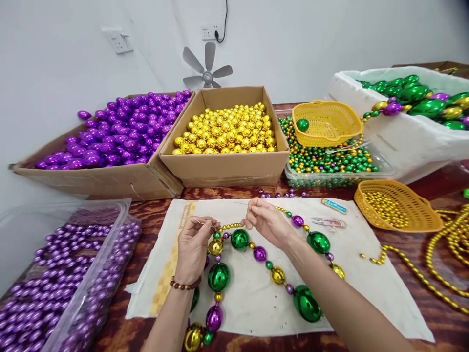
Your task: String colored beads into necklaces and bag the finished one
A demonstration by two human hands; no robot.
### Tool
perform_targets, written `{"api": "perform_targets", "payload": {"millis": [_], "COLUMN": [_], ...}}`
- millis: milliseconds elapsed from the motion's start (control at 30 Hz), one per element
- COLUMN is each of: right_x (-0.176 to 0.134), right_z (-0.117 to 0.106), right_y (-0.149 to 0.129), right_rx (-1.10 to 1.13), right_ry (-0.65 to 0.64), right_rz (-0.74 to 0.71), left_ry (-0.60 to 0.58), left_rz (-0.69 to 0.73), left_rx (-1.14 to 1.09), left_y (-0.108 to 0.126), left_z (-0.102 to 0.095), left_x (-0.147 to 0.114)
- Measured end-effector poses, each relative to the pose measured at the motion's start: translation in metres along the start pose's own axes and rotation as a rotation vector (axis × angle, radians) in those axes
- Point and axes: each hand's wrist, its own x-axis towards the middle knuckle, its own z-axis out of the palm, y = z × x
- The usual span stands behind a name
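Bead garland (260, 253) in green, gold and purple lies looped on the white cloth (252, 313) over the worktop (146, 244), its top end between your hands. Your left hand (192, 244) has thumb and forefinger pinched on a fine thread (200, 222); your right hand (269, 221) has its fingers together by the run of small gold beads (230, 226), apparently on thread too, though exactly what they grip is hard to tell. Expect the balls to be light, probably hollow, hard and slippery, with a glossy coat that may scratch. The strand should bend freely, so take hold at the thread or the small beads between big balls; the thread is likely the weak part. You'll find pale lettering on the blue packet (334, 206) and marks on the cloth's yellow band (164, 283), neither legible.
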Motion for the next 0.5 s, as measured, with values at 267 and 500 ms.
{"api": "perform_targets", "payload": {"millis": [267,500], "right_x": [0.018,0.007], "right_z": [0.016,0.039], "right_y": [0.002,0.0], "right_rx": [-0.468,-0.844], "right_ry": [-0.124,-0.2], "right_rz": [-0.134,-0.32], "left_ry": [0.036,0.094], "left_rz": [-0.029,-0.074], "left_rx": [-0.048,-0.092], "left_y": [-0.002,-0.002], "left_z": [0.005,0.01], "left_x": [-0.002,-0.004]}}
